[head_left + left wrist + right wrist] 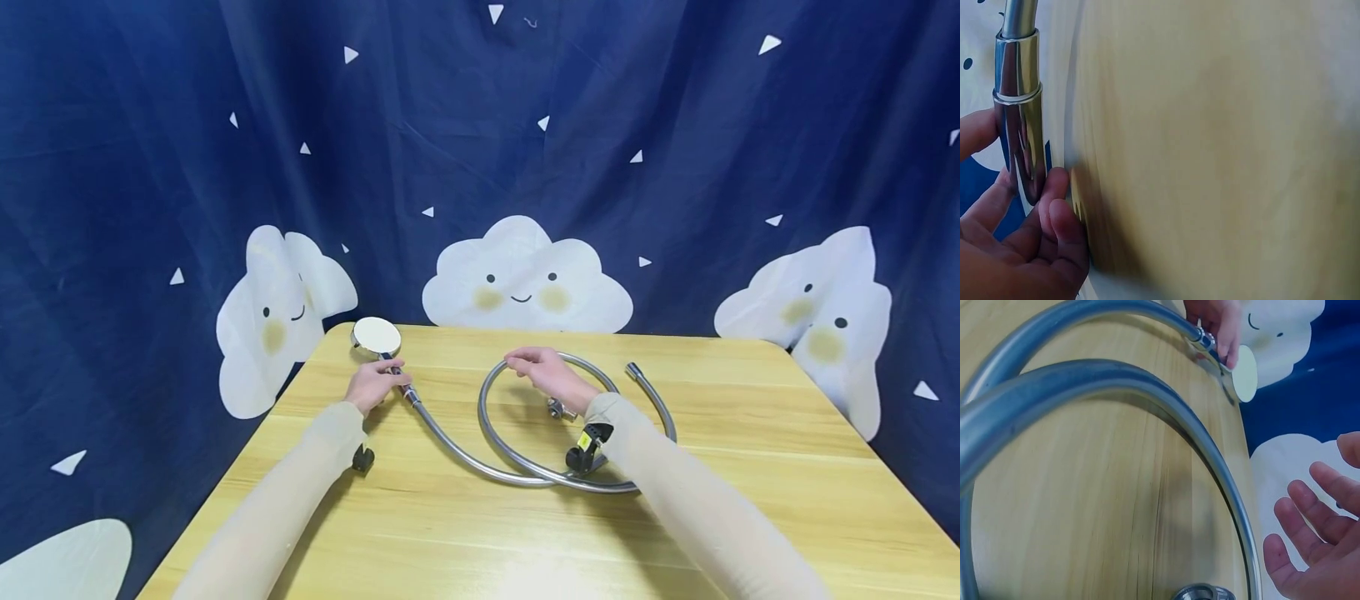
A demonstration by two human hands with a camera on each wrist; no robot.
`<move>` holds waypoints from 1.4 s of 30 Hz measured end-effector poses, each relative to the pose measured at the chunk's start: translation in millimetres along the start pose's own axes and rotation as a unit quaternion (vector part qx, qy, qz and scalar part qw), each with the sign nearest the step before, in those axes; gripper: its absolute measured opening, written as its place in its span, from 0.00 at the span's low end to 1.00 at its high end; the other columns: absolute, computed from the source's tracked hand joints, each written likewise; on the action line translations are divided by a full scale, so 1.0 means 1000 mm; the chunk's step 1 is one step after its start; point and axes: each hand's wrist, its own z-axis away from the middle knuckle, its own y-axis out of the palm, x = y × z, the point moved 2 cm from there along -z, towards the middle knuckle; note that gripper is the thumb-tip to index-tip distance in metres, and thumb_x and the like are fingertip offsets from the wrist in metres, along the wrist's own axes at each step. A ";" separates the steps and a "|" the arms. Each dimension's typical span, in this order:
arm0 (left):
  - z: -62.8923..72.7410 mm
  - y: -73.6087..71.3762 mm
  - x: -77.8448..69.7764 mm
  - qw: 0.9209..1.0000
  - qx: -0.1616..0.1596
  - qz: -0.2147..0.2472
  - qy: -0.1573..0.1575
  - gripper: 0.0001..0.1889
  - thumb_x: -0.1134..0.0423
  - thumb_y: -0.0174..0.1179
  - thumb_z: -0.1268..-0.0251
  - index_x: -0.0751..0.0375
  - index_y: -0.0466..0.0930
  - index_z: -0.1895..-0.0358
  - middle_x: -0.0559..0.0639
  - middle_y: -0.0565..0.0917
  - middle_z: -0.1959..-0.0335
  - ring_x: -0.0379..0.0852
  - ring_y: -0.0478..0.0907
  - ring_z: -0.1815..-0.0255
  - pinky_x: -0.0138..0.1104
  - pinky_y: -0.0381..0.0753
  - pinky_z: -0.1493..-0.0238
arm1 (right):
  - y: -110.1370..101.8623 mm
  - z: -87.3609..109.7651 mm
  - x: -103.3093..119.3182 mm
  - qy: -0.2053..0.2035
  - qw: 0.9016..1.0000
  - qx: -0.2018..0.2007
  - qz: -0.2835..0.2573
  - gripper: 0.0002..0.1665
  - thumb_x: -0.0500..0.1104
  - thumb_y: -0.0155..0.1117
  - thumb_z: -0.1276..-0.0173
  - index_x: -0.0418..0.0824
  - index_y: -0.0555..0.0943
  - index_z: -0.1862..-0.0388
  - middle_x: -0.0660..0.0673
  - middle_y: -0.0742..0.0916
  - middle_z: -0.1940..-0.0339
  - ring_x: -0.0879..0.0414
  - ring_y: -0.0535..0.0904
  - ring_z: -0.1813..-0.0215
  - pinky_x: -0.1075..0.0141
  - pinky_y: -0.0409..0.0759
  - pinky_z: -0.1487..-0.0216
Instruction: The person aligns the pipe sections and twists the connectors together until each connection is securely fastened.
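A hand shower (377,336) with a round, pale face lies toward the table's far left corner, its handle joined to a grey metallic hose (450,443). My left hand (370,387) holds the handle between thumb and fingers; in the left wrist view the chrome connector (1018,65) shows just beyond the fingers. The hose loops across the middle of the table, and its free end (634,372) points to the far side. Over that loop hovers my right hand (557,377), fingers loosely spread and apart from the hose in the right wrist view. Below it sits a small chrome fitting (557,408).
The light wooden table (757,433) has rounded far corners. Behind it hangs a dark blue curtain (480,125) with white clouds and triangles. A black wrist camera (583,457) on the right arm hangs near the hose where it crosses itself.
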 end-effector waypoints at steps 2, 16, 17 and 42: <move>0.000 -0.001 -0.001 1.000 0.002 -0.008 0.002 0.28 0.54 0.71 0.43 0.54 0.81 0.37 0.51 0.81 0.52 0.36 0.64 0.83 0.32 0.65 0.76 | -0.003 0.001 -0.001 -0.002 1.000 -0.001 0.006 0.25 0.49 0.55 0.22 0.37 0.78 0.35 0.36 0.84 0.42 0.45 0.78 0.41 0.43 0.75 0.39; 0.003 -0.006 -0.006 0.993 0.018 -0.104 0.045 0.28 0.51 0.68 0.40 0.59 0.81 0.37 0.61 0.80 0.39 0.57 0.74 0.40 0.49 0.71 0.37 | -0.028 0.013 -0.011 0.004 1.000 -0.002 0.026 0.24 0.50 0.53 0.21 0.40 0.78 0.33 0.36 0.81 0.36 0.42 0.76 0.36 0.43 0.72 0.33; 0.003 -0.006 -0.005 0.992 0.019 -0.114 0.048 0.28 0.51 0.68 0.39 0.58 0.81 0.37 0.61 0.80 0.37 0.57 0.74 0.39 0.50 0.70 0.36 | -0.030 0.014 -0.012 0.002 1.000 -0.004 0.028 0.24 0.50 0.53 0.21 0.40 0.78 0.33 0.36 0.81 0.36 0.42 0.76 0.36 0.43 0.72 0.33; 0.003 -0.012 -0.004 0.970 0.021 -0.231 0.075 0.30 0.44 0.64 0.39 0.52 0.79 0.34 0.61 0.78 0.34 0.63 0.76 0.37 0.54 0.74 0.41 | -0.078 0.040 -0.038 0.013 0.997 -0.033 0.073 0.28 0.53 0.54 0.21 0.38 0.75 0.31 0.35 0.81 0.35 0.41 0.75 0.35 0.50 0.74 0.38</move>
